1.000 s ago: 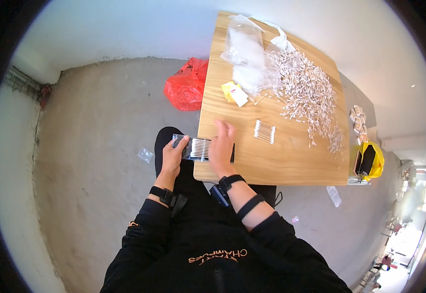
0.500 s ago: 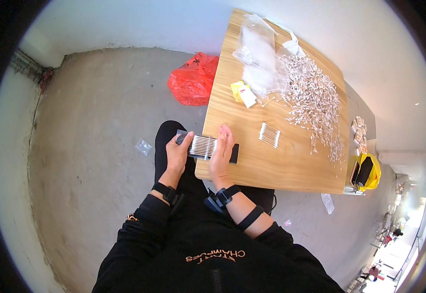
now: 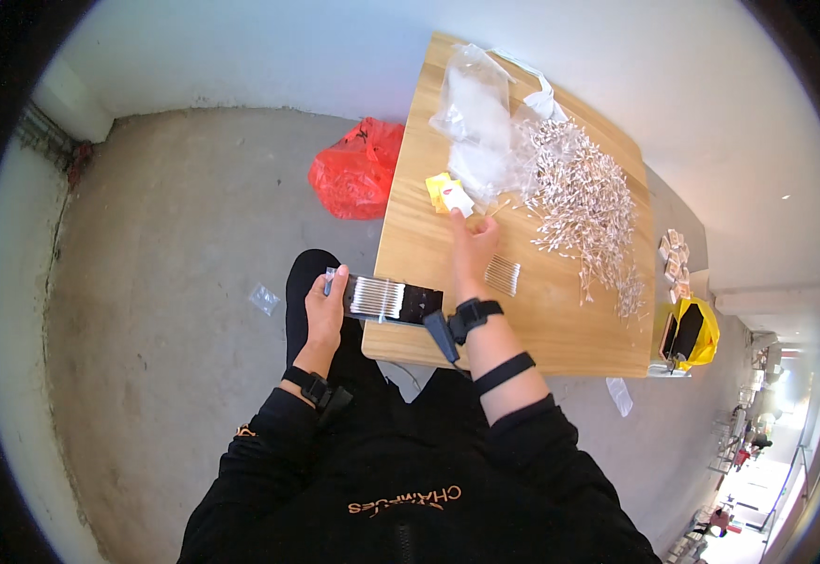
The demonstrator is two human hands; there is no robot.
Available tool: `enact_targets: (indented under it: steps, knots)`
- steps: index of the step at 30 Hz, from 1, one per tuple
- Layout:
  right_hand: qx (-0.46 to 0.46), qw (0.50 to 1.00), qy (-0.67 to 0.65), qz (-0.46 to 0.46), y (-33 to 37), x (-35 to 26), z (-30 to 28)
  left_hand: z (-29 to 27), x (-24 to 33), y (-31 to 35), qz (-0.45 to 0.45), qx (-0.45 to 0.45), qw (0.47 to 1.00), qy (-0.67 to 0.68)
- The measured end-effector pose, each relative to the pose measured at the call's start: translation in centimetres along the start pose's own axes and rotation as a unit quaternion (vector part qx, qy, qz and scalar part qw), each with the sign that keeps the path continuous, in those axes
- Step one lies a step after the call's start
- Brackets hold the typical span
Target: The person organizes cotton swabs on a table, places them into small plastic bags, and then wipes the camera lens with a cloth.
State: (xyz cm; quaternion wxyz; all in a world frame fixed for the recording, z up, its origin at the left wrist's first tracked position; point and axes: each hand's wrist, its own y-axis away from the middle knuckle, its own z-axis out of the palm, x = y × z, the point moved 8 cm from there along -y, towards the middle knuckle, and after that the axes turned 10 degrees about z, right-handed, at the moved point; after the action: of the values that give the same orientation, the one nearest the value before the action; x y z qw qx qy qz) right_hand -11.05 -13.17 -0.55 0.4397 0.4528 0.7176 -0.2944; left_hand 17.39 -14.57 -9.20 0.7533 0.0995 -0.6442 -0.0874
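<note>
My left hand is closed around the left end of a flat black tray, held level over my lap and the table's near left corner. A neat row of white cotton swabs lies across it, next to a bit of clear plastic by my thumb. Farther out, my right hand reaches over the table, its fingers apart and their tips at a small white card. Yellow cards lie partly under that card. Just right of this hand, a second row of swabs rests on the wood.
A big heap of loose swabs covers the right of the table, beside clear plastic bags. Left of the table sits a red plastic bag. Small boxes and a yellow bag are beyond the right edge.
My right hand has left the swab row on the tray and moved forward to the cards. The tray, in my left hand, now shows its bare black right end.
</note>
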Motion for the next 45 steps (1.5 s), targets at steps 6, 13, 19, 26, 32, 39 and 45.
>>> enact_targets:
  steps: [6, 13, 19, 26, 32, 39, 45]
  knots:
    - [-0.099, 0.958, -0.146, 0.227, -4.0, 5.0, 1.7, 0.6, 0.0, 0.0, -0.012, -0.017, 1.0, 0.008]
    - [-0.185, 0.929, -0.188, 0.26, 0.9, 4.0, -0.6, -0.1, -0.3, -0.3, -0.035, -0.015, 0.997, 0.07]
    - [-0.192, 0.935, -0.178, 0.239, 0.1, 2.9, 0.0, 0.4, -0.4, 0.0, -0.045, -0.034, 0.995, 0.078]
    - [-0.233, 0.939, -0.185, 0.174, 0.3, 1.1, -0.7, -0.8, -1.7, -0.4, -0.058, -0.035, 0.994, 0.091]
    - [-0.35, 0.916, -0.132, 0.144, 5.4, 0.6, -1.8, -0.5, -2.1, -0.5, -0.073, -0.072, 0.988, 0.118]
    - [-0.315, 0.949, 0.013, 0.023, 5.4, 3.3, -2.8, 0.5, -0.4, 0.2, -0.079, -0.067, 0.984, 0.148]
    - [-0.301, 0.951, 0.018, 0.073, 6.1, 3.0, -3.4, 0.8, 0.1, 0.7, -0.083, -0.088, 0.98, 0.156]
